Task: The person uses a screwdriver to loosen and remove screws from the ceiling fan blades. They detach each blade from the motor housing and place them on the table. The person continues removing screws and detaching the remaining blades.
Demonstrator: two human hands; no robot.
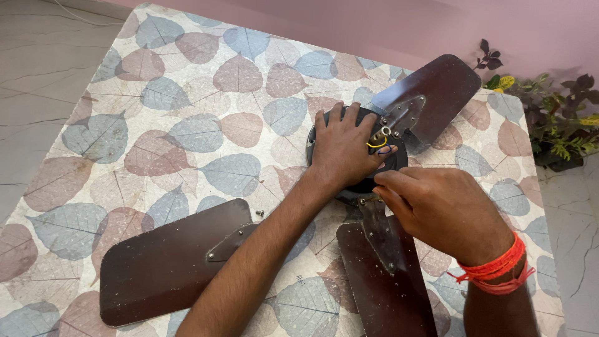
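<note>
Nearest cam: right forearm w/ red thread wristband [496,269], near the tabletop's [187,81] front-right edge. Right hand [437,209] curled, fingertips pinched at the joint where the front blade's [387,281] metal bracket [379,231] meets the motor hub [349,150]; can't tell if a screw or small tool sits in the pinch, too small and hidden by fingers. Left hand [346,146] open, palm flat, fingers spread, pressing down on top of the black hub, right of the tabletop's centre, toward the far-right edge. Key relation: joint lies just at the right fingertips, just below-right of the left palm; front blade's long axis runs from the hub toward the front edge, roughly along the right forearm. Right hand clearly nearer the joint; left only steadies the hub. Far blade [430,93] still bracketed to the hub, pointing to the far-right corner. Yellow and blue wires [379,145] plus shaft stub poke up beside the left fingertips. Third blade [168,262] lies detached near the front-left, apart from the hub, left forearm crossing over its bracket end. Small loose screw [259,213] on the leaf-print cloth just beside that blade. Potted plant [549,118] off the far-right corner, well apart. Nothing seen blocking the joint except the fingers themselves.
</note>
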